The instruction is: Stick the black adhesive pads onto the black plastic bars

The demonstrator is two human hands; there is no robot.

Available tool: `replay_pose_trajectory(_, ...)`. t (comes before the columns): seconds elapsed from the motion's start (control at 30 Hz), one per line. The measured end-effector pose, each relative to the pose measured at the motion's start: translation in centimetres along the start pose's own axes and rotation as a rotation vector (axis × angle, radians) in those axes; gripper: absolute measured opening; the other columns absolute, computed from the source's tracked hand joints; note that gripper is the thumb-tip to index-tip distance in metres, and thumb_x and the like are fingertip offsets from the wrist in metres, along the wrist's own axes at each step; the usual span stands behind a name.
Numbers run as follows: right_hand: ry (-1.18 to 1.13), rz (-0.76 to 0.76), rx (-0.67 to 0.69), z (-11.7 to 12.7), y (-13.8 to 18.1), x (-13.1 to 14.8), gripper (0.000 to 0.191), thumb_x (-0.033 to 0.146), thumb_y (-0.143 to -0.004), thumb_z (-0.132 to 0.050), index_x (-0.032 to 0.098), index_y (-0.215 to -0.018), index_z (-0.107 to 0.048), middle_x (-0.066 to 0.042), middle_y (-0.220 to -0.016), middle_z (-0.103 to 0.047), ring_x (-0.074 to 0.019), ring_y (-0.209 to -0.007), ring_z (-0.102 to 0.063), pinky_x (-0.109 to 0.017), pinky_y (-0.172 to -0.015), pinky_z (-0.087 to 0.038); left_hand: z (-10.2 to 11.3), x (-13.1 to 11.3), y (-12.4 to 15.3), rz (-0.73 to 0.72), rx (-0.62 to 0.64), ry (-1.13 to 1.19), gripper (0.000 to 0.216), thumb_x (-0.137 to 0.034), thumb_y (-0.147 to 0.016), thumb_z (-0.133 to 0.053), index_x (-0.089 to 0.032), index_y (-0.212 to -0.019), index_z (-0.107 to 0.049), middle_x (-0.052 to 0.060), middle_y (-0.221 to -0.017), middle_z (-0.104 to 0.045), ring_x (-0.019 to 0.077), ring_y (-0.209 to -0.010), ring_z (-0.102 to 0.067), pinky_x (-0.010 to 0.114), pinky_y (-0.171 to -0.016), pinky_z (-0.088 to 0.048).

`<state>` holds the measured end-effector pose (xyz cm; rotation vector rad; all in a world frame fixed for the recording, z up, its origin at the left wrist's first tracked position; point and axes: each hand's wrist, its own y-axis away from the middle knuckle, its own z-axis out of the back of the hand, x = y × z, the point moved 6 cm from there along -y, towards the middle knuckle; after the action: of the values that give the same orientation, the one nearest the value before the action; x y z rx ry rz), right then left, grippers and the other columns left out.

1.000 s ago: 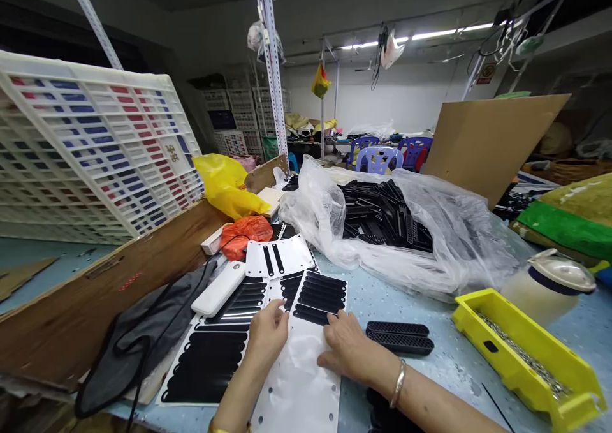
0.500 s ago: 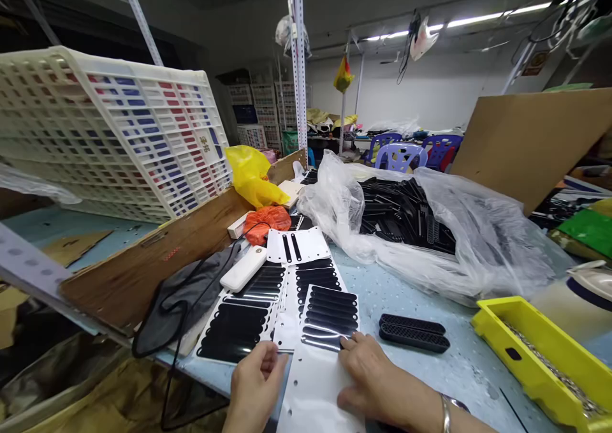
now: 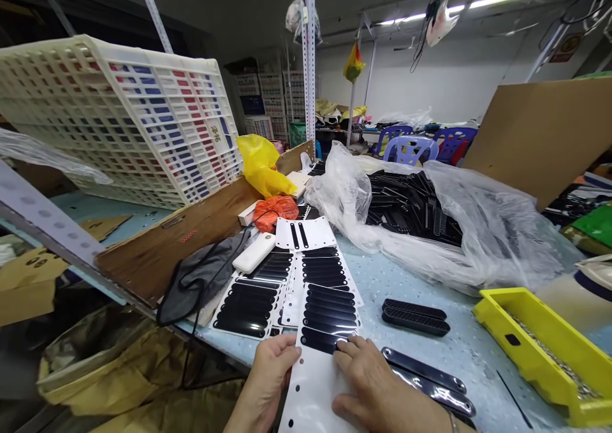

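Observation:
A white backing sheet (image 3: 313, 388) with a row of glossy black strips (image 3: 329, 312) on its upper half lies in front of me. My left hand (image 3: 268, 379) is closed at the sheet's left edge, thumb on top and fingers curled beneath. My right hand (image 3: 370, 382) rests over the sheet's right side, its fingertips touching the right end of the nearest strip and its thumb spread apart. Right of this hand lie loose glossy black strips (image 3: 430, 379), partly hidden by my forearm. Beyond them sit two textured black pieces (image 3: 415, 317) side by side.
More strip sheets (image 3: 243, 308) lie left and behind, under a white oblong device (image 3: 254, 253). A clear plastic bag (image 3: 342, 184) of black parts stands behind. A yellow bin (image 3: 540, 356) of small metal pieces is right. A wooden board (image 3: 191, 235) edges the left; beyond it leans a white crate (image 3: 143, 120).
My left hand has moved from beside the sheet to its edge and closed there. My right hand stays near the lowest strip. The view has shifted, showing the loose strips at right.

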<state>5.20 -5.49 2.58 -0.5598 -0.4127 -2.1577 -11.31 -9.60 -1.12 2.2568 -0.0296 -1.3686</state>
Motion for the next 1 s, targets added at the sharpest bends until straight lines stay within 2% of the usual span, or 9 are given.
replay_pose_trajectory(0.13, 0.002, -0.045, -0.141, -0.6, -0.2, -0.4, 0.025, 0.03, -0.078, -0.069, 0.021, -0.101, -0.065, -0.008, -0.108, -0.061, -0.0264, -0.101, -0.053, -0.041, -0.095, -0.039, -1.4, -0.5, -0.4, -0.047, -0.004, 0.01, 0.02, -0.03, -0.057, -0.08, -0.013, -0.063, -0.071, 0.0, -0.051, -0.063, 0.0116, -0.047, -0.054, 0.022, -0.05, -0.041)
replay_pose_trajectory(0.3, -0.056, -0.092, -0.392, -0.6, -1.2, -0.3, 0.028, 0.039, -0.085, -0.062, 0.022, -0.106, -0.064, -0.011, -0.101, -0.062, -0.0267, -0.094, -0.058, -0.039, -0.087, -0.046, -3.4, -1.3, -1.1, -0.076, 0.005, 0.023, 0.024, -0.032, -0.052, -0.084, -0.014, -0.061, -0.071, -0.002, -0.053, -0.061, 0.009, -0.049, -0.049, 0.019, -0.05, -0.039)
replay_pose_trajectory(0.4, -0.188, -0.189, -0.501, 0.5, -2.2, -0.5, 0.029, 0.045, -0.088, -0.056, 0.019, -0.09, -0.067, -0.011, -0.089, -0.064, -0.0243, -0.082, -0.06, -0.035, -0.074, -0.048, -5.0, -1.8, -1.3, -0.12, 0.084, 0.014, 0.02, -0.029, -0.054, -0.083, -0.014, -0.061, -0.072, -0.001, -0.055, -0.062, 0.0097, -0.053, -0.051, 0.019, -0.053, -0.041)
replay_pose_trajectory(0.5, -0.409, -0.253, -0.537, 1.8, -3.2, -1.0, 0.043, 0.048, -0.089, -0.049, 0.016, -0.064, -0.063, -0.004, -0.062, -0.058, -0.0161, -0.059, -0.053, -0.028, -0.055, -0.041, -6.7, -2.0, -1.5, -0.103, 0.202, 0.003, 0.017, -0.028, -0.058, -0.082, -0.014, -0.065, -0.075, 0.0, -0.056, -0.063, 0.0121, -0.058, -0.055, 0.02, -0.057, -0.044)
replay_pose_trajectory(0.57, -0.577, -0.247, -0.562, 2.7, -3.7, -1.4, 0.047, 0.05, -0.087, -0.051, 0.015, -0.059, -0.063, -0.001, -0.054, -0.054, -0.0135, -0.054, -0.049, -0.026, -0.051, -0.037, -7.3, -2.2, -1.8, -0.093, 0.233, -0.008, 0.018, -0.03, -0.06, -0.081, -0.014, -0.068, -0.076, 0.001, -0.058, -0.066, 0.0133, -0.059, -0.057, 0.021, -0.058, -0.045)
replay_pose_trajectory(0.77, -1.087, -0.318, -0.612, 4.0, -3.8, -4.1, 0.04, 0.051, -0.063, -0.076, 0.013, -0.075, -0.076, -0.002, -0.055, -0.065, -0.0158, -0.052, -0.058, -0.024, -0.045, -0.042, -7.4, -3.4, -3.2, -0.128, 0.24, -0.082, 0.02, -0.032, -0.062, -0.08, -0.014, -0.069, -0.075, 0.002, -0.059, -0.067, 0.0128, -0.054, -0.056, 0.022, -0.055, -0.043)
replay_pose_trajectory(0.9, -1.227, -0.379, -0.72, 5.5, -2.9, -6.0, 0.032, 0.044, -0.054, -0.083, 0.014, -0.063, -0.075, -0.004, -0.053, -0.067, -0.0165, -0.05, -0.062, -0.023, -0.046, -0.045, -6.9, -4.0, -4.6, -0.15, 0.231, -0.15, 0.018, -0.031, -0.063, -0.079, -0.015, -0.067, -0.073, 0.001, -0.057, -0.065, 0.0126, -0.053, -0.055, 0.023, -0.056, -0.044)
replay_pose_trajectory(1.0, -1.27, -0.343, -0.807, 7.3, -1.6, -7.4, 0.029, 0.039, -0.056, -0.084, 0.013, -0.061, -0.073, -0.005, -0.053, -0.068, -0.0168, -0.048, -0.063, -0.023, -0.044, -0.046, -5.5, -5.0, -6.3, -0.228, 0.108, -0.231, 0.022, -0.035, -0.059, -0.075, -0.015, -0.067, -0.071, 0.0, -0.056, -0.064, 0.0135, -0.051, -0.055, 0.024, -0.054, -0.044)
